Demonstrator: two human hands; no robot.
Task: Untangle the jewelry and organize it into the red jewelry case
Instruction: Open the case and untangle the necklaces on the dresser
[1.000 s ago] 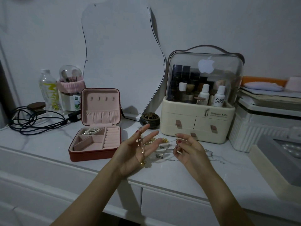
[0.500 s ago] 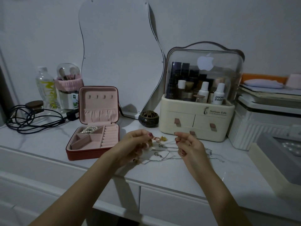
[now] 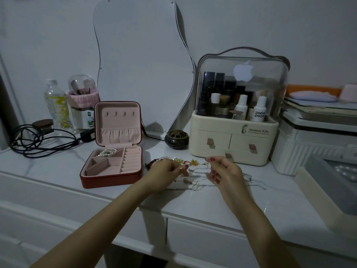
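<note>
The work surface is a white marble-look countertop (image 3: 222, 207) over drawers, set against a pale wall in dim light.

Nearest the camera, both hands work above the tangled jewelry (image 3: 190, 182), a heap of thin silver chains and small pieces lying on the countertop between them. The left hand (image 3: 164, 176) has its fingers curled down into the heap; whether it has hold of a piece cannot be told. The right hand (image 3: 226, 176) pinches a fine chain between thumb and fingertips, lifted just clear of the surface.

Beyond the hands lie a dark beaded bracelet (image 3: 152, 163) and small gold pieces (image 3: 193, 162), still loose.

To the left, the red jewelry case (image 3: 114, 167) stands open. One rear compartment holds a pearl piece (image 3: 106, 152); the other compartments and the ring rolls appear unfilled.

Assessment: early stage. One item stored; most untangling and sorting remains.
</note>
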